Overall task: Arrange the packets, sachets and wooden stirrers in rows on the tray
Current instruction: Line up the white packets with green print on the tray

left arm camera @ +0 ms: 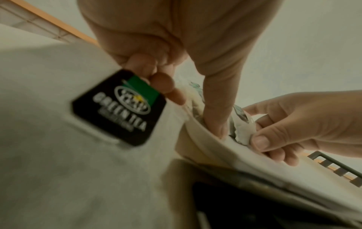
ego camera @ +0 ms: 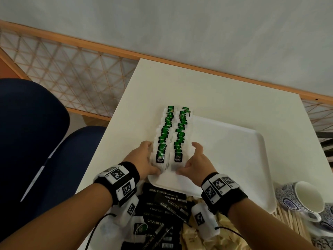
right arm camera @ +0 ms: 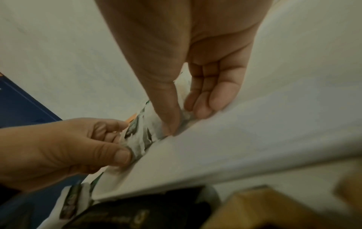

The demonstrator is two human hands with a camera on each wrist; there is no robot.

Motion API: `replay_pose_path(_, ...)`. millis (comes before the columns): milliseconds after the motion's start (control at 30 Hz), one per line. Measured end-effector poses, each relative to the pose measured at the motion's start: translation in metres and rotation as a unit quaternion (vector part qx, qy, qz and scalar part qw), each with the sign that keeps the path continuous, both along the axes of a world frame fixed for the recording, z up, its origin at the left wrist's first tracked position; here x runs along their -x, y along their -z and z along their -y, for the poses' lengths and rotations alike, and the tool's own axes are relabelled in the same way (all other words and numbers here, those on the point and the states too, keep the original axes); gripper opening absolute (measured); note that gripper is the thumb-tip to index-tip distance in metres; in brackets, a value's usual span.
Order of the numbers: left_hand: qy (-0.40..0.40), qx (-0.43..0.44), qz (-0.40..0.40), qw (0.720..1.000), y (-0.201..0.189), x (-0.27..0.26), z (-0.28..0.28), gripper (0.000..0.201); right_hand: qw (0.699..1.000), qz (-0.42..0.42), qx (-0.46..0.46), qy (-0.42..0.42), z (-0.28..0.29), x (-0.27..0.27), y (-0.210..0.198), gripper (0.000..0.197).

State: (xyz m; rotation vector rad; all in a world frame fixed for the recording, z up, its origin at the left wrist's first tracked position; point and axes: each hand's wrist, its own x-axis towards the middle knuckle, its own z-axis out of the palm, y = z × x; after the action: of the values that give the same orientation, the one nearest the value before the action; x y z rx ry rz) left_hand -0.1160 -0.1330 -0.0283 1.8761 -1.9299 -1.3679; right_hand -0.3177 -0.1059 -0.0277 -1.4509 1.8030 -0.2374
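Two rows of overlapping green tea bags, a left row (ego camera: 164, 134) and a right row (ego camera: 181, 134), lie along the left side of the white tray (ego camera: 230, 152). My left hand (ego camera: 151, 157) cups the near end of the left row, thumb at the front and curled fingers along its outer side. My right hand (ego camera: 186, 157) mirrors it on the right row. In the left wrist view my right hand (left arm camera: 254, 133) pinches a white bag. In the right wrist view my left hand (right arm camera: 119, 142) grips the bags' near end. A blurred tea bag tag (left arm camera: 119, 106) fills the left wrist view.
A pile of black Chocmet sachets (ego camera: 162, 204), brown paper packets (ego camera: 194, 237) and a loose tea bag (ego camera: 140, 229) lies under my wrists. Wooden stirrers (ego camera: 292, 222) and a blue-patterned cup (ego camera: 306, 197) sit at the right. A blue chair (ego camera: 27, 132) stands left of the table.
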Motion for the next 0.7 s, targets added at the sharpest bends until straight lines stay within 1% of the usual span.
replay_pose_path(33, 0.007, 0.001, -0.004, 1.000, 0.000, 0.001, 0.001, 0.090, 1.000, -0.002, -0.011, -0.012, 0.002, 0.000, 0.000, 0.097)
replay_pose_path(67, 0.014, 0.004, -0.008, 1.000, -0.001, 0.001, 0.002, 0.087, 1.000, -0.003, -0.015, -0.028, 0.003, -0.001, 0.000, 0.093)
replay_pose_path(133, 0.024, 0.008, -0.011, 1.000, -0.002, 0.003, 0.003, 0.082, 0.998, 0.003, -0.005, -0.056, 0.005, -0.004, -0.002, 0.077)
replay_pose_path(200, 0.025, 0.011, -0.010, 1.000, -0.003, 0.004, 0.003, 0.078, 0.998, 0.007, 0.000, -0.069, 0.005, -0.005, -0.003, 0.069)
replay_pose_path(300, 0.025, 0.017, -0.013, 0.999, -0.005, 0.004, 0.003, 0.080, 0.997, 0.007, -0.019, -0.081, 0.007, -0.003, -0.004, 0.075)
replay_pose_path(367, 0.024, 0.003, -0.016, 1.000, -0.009, 0.003, 0.005, 0.088, 0.996, 0.003, -0.048, -0.076, 0.010, 0.003, -0.008, 0.084)
replay_pose_path(400, 0.018, -0.007, -0.013, 1.000, -0.011, 0.001, 0.007, 0.094, 0.996, -0.001, -0.057, -0.070, 0.013, 0.008, -0.010, 0.085)
replay_pose_path(467, -0.014, -0.017, -0.006, 1.000, -0.014, -0.002, 0.016, 0.101, 0.997, -0.021, -0.047, -0.055, 0.022, 0.017, -0.015, 0.079)
replay_pose_path(533, -0.050, -0.026, -0.043, 0.997, -0.013, -0.002, 0.029, 0.092, 0.999, -0.037, -0.031, -0.024, 0.038, 0.025, -0.015, 0.070)
replay_pose_path(600, -0.079, -0.062, -0.107, 0.989, -0.016, 0.003, 0.042, 0.083, 0.999, -0.035, -0.032, 0.007, 0.057, 0.027, -0.013, 0.064)
replay_pose_path(667, -0.088, -0.102, -0.151, 0.979, -0.020, 0.012, 0.055, 0.083, 0.999, -0.042, -0.027, 0.004, 0.071, 0.023, -0.012, 0.054)
replay_pose_path(700, -0.088, -0.115, -0.163, 0.976, -0.022, 0.016, 0.060, 0.085, 0.998, -0.053, -0.020, -0.011, 0.076, 0.019, -0.011, 0.042)
